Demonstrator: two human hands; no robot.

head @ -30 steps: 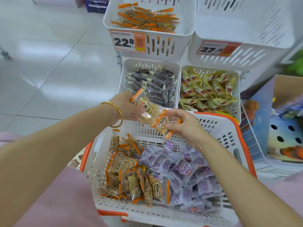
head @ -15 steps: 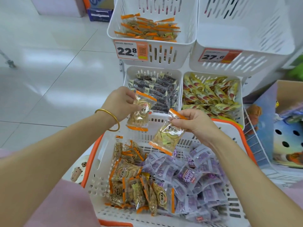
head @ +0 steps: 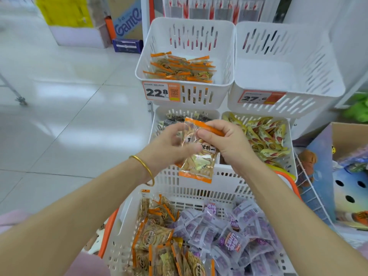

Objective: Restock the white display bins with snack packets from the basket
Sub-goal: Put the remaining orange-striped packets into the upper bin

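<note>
My right hand (head: 231,144) is pinching a clear orange-edged snack packet (head: 197,162) above the white plastic basket (head: 199,188); my left hand (head: 165,146) is too blurry to tell; many packets (head: 229,236) are waiting inside

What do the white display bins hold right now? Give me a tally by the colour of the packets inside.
Bin of orange-edged packets: 1
Bin of dark packets: 1
Bin of yellow packets: 1
Bin with no packets showing: 1
Total: 4 bins
</note>
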